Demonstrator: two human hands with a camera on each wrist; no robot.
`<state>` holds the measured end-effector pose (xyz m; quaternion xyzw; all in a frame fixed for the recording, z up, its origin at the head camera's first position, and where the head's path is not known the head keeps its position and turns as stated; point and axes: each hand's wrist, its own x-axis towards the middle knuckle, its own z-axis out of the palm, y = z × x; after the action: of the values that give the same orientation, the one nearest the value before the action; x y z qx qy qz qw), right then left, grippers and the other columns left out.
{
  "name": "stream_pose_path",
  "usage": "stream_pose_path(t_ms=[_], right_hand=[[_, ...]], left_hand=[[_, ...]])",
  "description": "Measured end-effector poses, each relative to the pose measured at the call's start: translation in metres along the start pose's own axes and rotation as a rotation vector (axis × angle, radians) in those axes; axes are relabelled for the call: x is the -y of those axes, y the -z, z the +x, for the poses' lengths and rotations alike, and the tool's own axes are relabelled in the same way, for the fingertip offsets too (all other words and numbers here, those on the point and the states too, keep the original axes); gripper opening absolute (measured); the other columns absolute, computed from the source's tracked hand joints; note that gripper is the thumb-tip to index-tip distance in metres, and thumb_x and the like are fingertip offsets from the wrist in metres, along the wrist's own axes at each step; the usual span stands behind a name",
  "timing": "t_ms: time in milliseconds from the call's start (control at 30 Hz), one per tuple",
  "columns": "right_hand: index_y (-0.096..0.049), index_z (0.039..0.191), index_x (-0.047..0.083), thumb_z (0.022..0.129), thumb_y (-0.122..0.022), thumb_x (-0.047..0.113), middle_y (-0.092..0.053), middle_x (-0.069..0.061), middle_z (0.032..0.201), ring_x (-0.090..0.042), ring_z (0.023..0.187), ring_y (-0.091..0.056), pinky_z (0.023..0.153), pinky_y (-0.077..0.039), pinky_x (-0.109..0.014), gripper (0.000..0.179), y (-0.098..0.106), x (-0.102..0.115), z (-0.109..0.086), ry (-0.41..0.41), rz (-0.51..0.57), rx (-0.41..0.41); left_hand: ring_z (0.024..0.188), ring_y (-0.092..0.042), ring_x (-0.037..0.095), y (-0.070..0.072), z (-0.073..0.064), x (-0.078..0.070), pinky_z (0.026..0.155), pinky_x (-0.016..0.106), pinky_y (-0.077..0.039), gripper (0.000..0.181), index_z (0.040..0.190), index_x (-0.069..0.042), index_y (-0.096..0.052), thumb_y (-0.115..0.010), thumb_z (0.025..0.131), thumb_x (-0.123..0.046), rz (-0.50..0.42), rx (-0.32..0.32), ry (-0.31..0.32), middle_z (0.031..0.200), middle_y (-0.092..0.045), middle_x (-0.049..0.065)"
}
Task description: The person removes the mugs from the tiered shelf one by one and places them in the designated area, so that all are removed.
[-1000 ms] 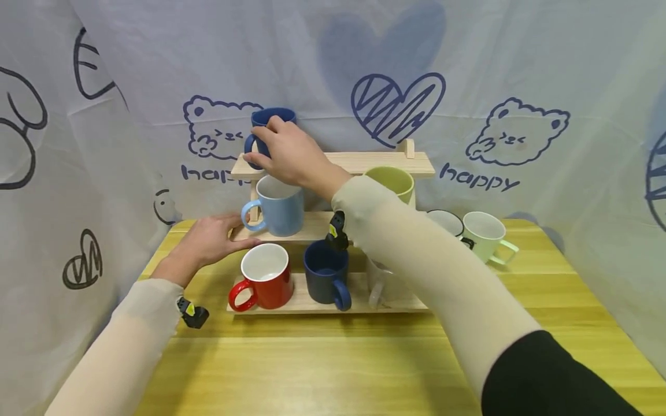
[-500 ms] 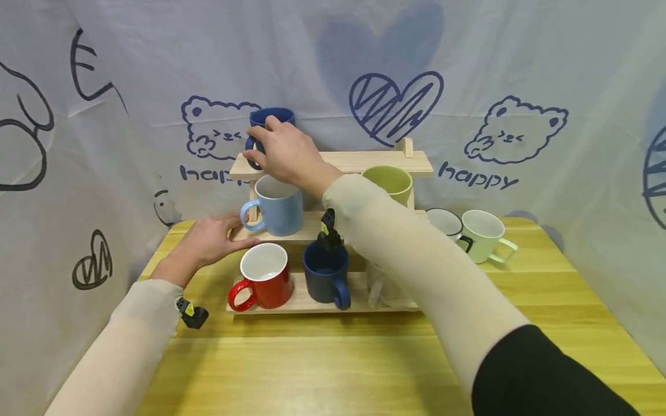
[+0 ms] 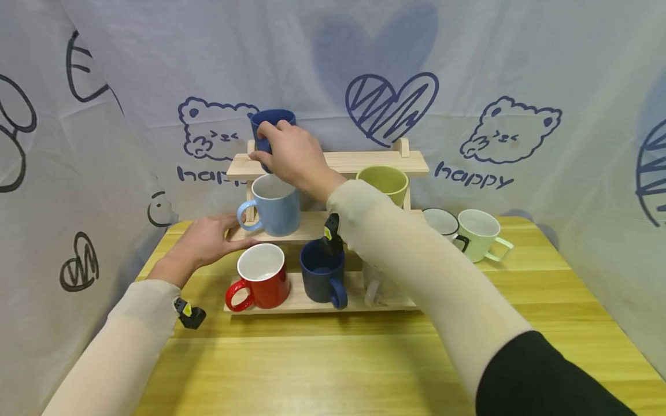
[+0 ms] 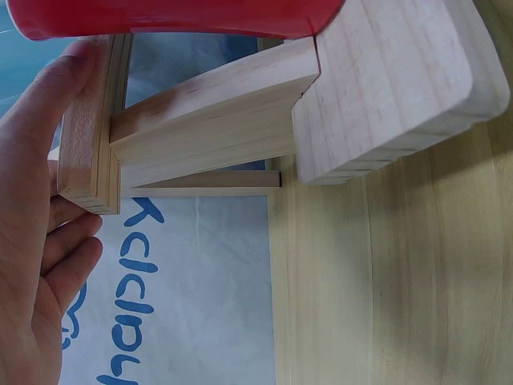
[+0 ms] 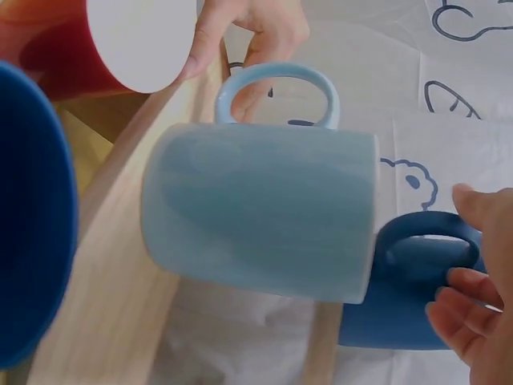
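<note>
At the left end of the top tier, a dark blue mug (image 3: pixel 272 118) is held by my right hand (image 3: pixel 293 153), which covers much of its side. In the right wrist view, thumb and fingers curl about the mug's handle (image 5: pixel 425 224). My left hand (image 3: pixel 208 240) grips the left end of the wooden rack's middle shelf (image 4: pixel 88 152), thumb on one face and fingers on the other. Right beside that hand, a light blue mug (image 3: pixel 278 208) stands on the middle shelf, its handle to the left. Below it a red mug (image 3: pixel 267 283) stands on the bottom shelf.
A navy mug (image 3: pixel 322 277) and a pale mug (image 3: pixel 372 283), partly behind my right sleeve, share the bottom shelf. A green mug (image 3: pixel 387 179) is on the middle shelf's right. On the table (image 3: pixel 291 370), right of the rack, are a black-rimmed white mug (image 3: pixel 439 219) and a pale green mug (image 3: pixel 478 237).
The dark blue mug has turned, so its handle no longer shows at its left in the head view. My right hand has shifted slightly with it; my left hand keeps its grip on the shelf.
</note>
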<state>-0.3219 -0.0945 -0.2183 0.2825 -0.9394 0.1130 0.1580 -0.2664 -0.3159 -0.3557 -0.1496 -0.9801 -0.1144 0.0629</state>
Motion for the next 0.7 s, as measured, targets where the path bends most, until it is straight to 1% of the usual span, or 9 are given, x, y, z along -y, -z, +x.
stream_pose_path(t_ms=[100,167,267,367,467,567,633,700], right_hand=[[-0.054,0.132,0.022,0.097,-0.054,0.052,-0.060,0.000,0.119,-0.017,0.102,-0.060,0.085,-0.051,-0.032,0.046,-0.005,-0.001,-0.003,-0.014,0.042,-0.046],[-0.052,0.132,0.020,0.097,-0.054,0.050,-0.061,-0.001,0.120,-0.016,0.102,-0.060,0.086,-0.051,-0.031,0.047,-0.008,-0.002,-0.004,-0.031,0.073,-0.071],[-0.046,0.133,0.016,0.096,-0.056,0.049,-0.062,-0.002,0.121,-0.016,0.102,-0.062,0.087,-0.051,-0.030,0.050,-0.010,-0.005,-0.005,-0.076,0.128,-0.093],[-0.044,0.130,0.015,0.094,-0.059,0.050,-0.064,-0.002,0.117,-0.015,0.098,-0.063,0.083,-0.052,-0.029,0.052,-0.011,-0.009,-0.007,-0.127,0.185,-0.106],[-0.047,0.124,0.014,0.093,-0.060,0.051,-0.065,0.000,0.107,-0.014,0.090,-0.062,0.077,-0.051,-0.028,0.050,-0.011,-0.014,-0.009,-0.158,0.229,-0.105],[-0.052,0.120,0.014,0.094,-0.059,0.051,-0.062,0.002,0.097,-0.013,0.083,-0.059,0.073,-0.049,-0.027,0.045,-0.012,-0.019,-0.012,-0.181,0.272,-0.089],[-0.055,0.119,0.013,0.095,-0.058,0.048,-0.062,0.002,0.094,-0.013,0.082,-0.058,0.071,-0.048,-0.027,0.042,-0.012,-0.022,-0.014,-0.192,0.292,-0.083],[-0.058,0.119,0.013,0.097,-0.057,0.045,-0.061,0.002,0.092,-0.013,0.081,-0.057,0.071,-0.047,-0.026,0.039,-0.012,-0.024,-0.015,-0.203,0.311,-0.081]], left_hand=[[0.104,-0.059,0.035,-0.002,0.000,0.001,0.093,0.057,-0.046,0.086,0.136,-0.009,-0.058,-0.055,0.082,-0.076,0.001,-0.012,-0.010,0.111,-0.065,0.011],[0.103,-0.060,0.034,-0.002,0.000,0.001,0.093,0.056,-0.046,0.084,0.136,-0.010,-0.058,-0.056,0.082,-0.074,0.001,-0.023,-0.018,0.111,-0.065,0.010],[0.104,-0.060,0.035,-0.003,0.001,0.001,0.093,0.057,-0.046,0.083,0.136,-0.010,-0.058,-0.057,0.082,-0.074,0.000,-0.031,-0.021,0.115,-0.065,0.011],[0.107,-0.059,0.036,-0.003,0.001,0.001,0.094,0.058,-0.045,0.086,0.138,-0.010,-0.057,-0.056,0.082,-0.075,-0.001,-0.024,-0.011,0.118,-0.065,0.012],[0.107,-0.059,0.036,-0.002,0.001,0.001,0.094,0.058,-0.045,0.089,0.138,-0.010,-0.056,-0.053,0.081,-0.078,0.002,-0.012,0.006,0.116,-0.065,0.013],[0.108,-0.059,0.037,-0.002,0.001,0.000,0.094,0.059,-0.045,0.090,0.138,-0.009,-0.056,-0.052,0.081,-0.078,0.008,-0.010,0.013,0.118,-0.065,0.014],[0.109,-0.059,0.037,-0.002,0.000,0.000,0.094,0.058,-0.045,0.089,0.137,-0.009,-0.057,-0.053,0.081,-0.078,0.012,-0.016,0.009,0.119,-0.065,0.014],[0.112,-0.059,0.039,-0.003,0.000,0.001,0.095,0.058,-0.045,0.089,0.139,-0.009,-0.056,-0.054,0.081,-0.077,0.014,-0.019,0.007,0.124,-0.063,0.015]])
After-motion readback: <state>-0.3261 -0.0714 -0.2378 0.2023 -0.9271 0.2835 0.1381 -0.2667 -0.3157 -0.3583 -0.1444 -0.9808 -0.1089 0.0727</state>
